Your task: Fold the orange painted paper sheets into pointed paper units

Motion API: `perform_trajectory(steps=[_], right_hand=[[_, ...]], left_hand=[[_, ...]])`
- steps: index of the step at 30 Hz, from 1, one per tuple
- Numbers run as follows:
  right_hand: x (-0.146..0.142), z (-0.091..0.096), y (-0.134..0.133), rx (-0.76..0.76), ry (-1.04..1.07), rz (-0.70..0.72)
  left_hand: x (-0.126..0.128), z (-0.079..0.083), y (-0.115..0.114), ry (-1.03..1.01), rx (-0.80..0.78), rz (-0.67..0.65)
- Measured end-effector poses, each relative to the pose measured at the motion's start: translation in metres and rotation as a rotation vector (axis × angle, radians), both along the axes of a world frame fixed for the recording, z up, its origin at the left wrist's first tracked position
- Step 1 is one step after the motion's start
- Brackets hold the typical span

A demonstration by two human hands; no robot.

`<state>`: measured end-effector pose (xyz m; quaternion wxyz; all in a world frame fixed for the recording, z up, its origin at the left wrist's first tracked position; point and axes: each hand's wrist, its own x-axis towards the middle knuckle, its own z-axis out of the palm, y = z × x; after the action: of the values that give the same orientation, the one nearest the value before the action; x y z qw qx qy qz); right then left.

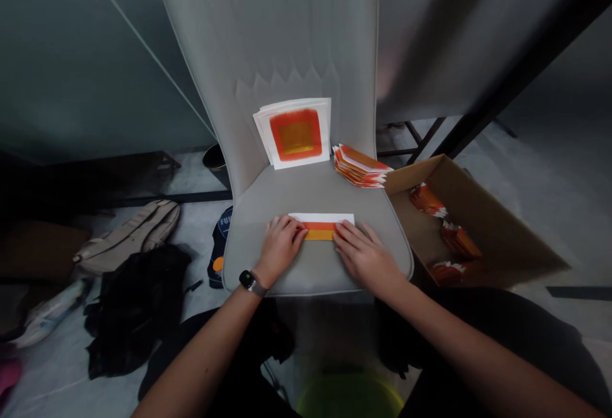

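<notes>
So, a person sits facing a pale grey padded chair (306,192), with a long folded strip of white paper with orange and golden-yellow bands (321,227) lying flat across the front of the seat. The left hand (280,247), with a black smartwatch (247,280) on its wrist, sits flat on the seat, its fingertips on the strip's left end. The right hand (366,255) mirrors it at the other end. Neither one is gripping anything; both are spread fairly flat and pressing down, with the strip between them.

Further back, a stack of square white sheets printed with an orange-and-gold square (294,132) leans against the chair's backrest. Just to the right on the seat sits a messy pile of folded orange-and-white paper pieces (361,166), touching the open brown cardboard box (497,227) next to the chair. Inside that box are three clumps of similar folded orange paper pieces (459,239).

On the floor to the left are a beige backpack (129,236), a crumpled black cloth (136,309) and a dark blue cap (220,246).
</notes>
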<state>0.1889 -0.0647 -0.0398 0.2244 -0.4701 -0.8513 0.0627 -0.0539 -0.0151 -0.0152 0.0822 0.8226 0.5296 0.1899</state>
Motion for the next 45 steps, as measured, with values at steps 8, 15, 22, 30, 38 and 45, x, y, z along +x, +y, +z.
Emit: perform_trajectory(steps=[8,15,22,30,38,45], right_hand=[[-0.013,0.008,-0.029,-0.105,-0.092,-0.067],[0.022,0.014,0.028,-0.163,0.227,-0.113],[0.017,0.017,0.059,-0.588,0.664,-0.168],[0.009,0.018,0.053,-0.451,0.366,-0.204],[0.011,0.014,0.035,-0.122,0.069,-0.274],[-0.009,0.011,0.001,-0.001,-0.149,-0.104]], left_hand=[[0.000,-0.005,-0.002,0.031,0.036,0.013],[-0.009,-0.003,0.008,-0.090,-0.017,-0.071],[-0.006,-0.005,0.024,-0.127,-0.066,-0.015],[0.006,-0.006,0.036,0.037,0.019,-0.005],[0.014,-0.002,0.040,0.067,-0.006,0.025],[0.015,-0.008,0.039,0.076,0.029,0.041]])
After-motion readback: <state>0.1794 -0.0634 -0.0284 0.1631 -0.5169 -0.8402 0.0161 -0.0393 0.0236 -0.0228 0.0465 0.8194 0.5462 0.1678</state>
